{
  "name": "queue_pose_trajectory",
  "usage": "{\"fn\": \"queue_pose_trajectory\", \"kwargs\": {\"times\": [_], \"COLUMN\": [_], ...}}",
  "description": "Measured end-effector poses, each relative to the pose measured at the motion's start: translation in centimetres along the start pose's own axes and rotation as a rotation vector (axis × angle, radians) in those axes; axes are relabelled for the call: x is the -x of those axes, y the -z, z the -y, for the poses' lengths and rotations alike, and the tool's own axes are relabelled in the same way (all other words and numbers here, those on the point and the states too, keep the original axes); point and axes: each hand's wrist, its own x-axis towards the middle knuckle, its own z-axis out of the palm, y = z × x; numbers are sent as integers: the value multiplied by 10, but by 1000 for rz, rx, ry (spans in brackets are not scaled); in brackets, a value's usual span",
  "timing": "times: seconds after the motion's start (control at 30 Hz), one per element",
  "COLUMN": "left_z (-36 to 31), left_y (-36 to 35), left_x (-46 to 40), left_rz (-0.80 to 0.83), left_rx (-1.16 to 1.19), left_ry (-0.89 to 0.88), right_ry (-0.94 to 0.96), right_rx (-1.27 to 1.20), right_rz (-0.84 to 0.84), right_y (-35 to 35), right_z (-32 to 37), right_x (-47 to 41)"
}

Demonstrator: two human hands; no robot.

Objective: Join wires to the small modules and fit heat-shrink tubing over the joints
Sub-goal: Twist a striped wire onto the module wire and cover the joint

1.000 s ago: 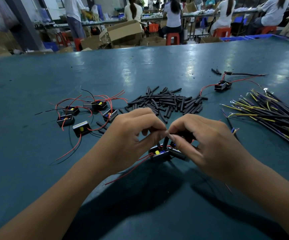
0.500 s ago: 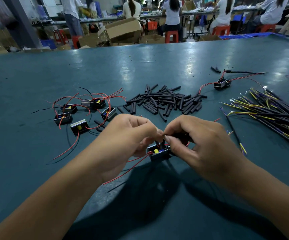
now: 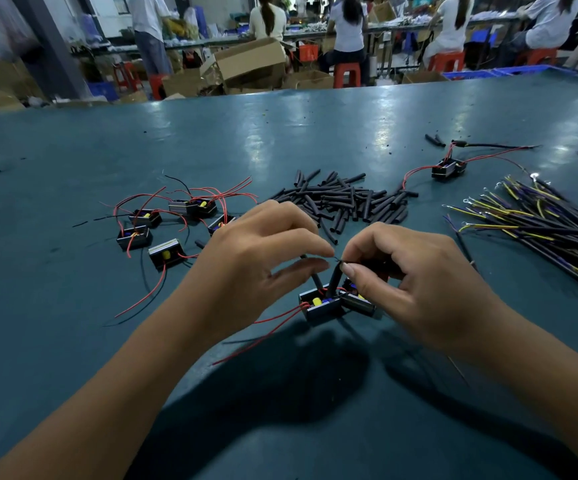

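Just below the fingertips, two small black box-shaped modules (image 3: 322, 304) lay touching on the teal worktop (image 3: 73, 341). The left hand (image 3: 246, 268) pinched a thin black wire (image 3: 310, 271); the right hand (image 3: 415, 285) gripped a black heat-shrink tube (image 3: 334, 280) (tilted upright). Beyond lay loose black tubing pieces (image 3: 346, 200).

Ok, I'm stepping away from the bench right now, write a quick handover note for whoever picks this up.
Left hand: fingertips pinched on a fine wire end.
Right hand: pinching a black tube and wire above the module in work, which rests on the table.
Supplies: tubing pile beyond the hands, wire bundle to the right.
Done: cannot tell for sure; one wired module lies apart, far right.
Left: finish this joint, slide the tube over it, then work through the module cluster on the left, whose red leads look loose.
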Motion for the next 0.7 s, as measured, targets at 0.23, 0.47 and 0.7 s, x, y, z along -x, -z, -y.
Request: {"fn": "queue_pose_trajectory", "kwargs": {"times": [0.23, 0.47, 0.7], "left_z": [1, -2, -1], "left_y": [-3, -2, -8], "left_x": [-1, -2, -1], "left_rz": [-61, -44, -48], "left_rx": [-92, -155, -97], "left_ry": [-99, -149, -119], "right_ry": [5, 6, 13], "right_rx": [9, -2, 17], "right_rz": [7, 17, 19], "right_y": [0, 0, -1], "right_z": [1, 3, 3], "right_x": [0, 0, 0]}}
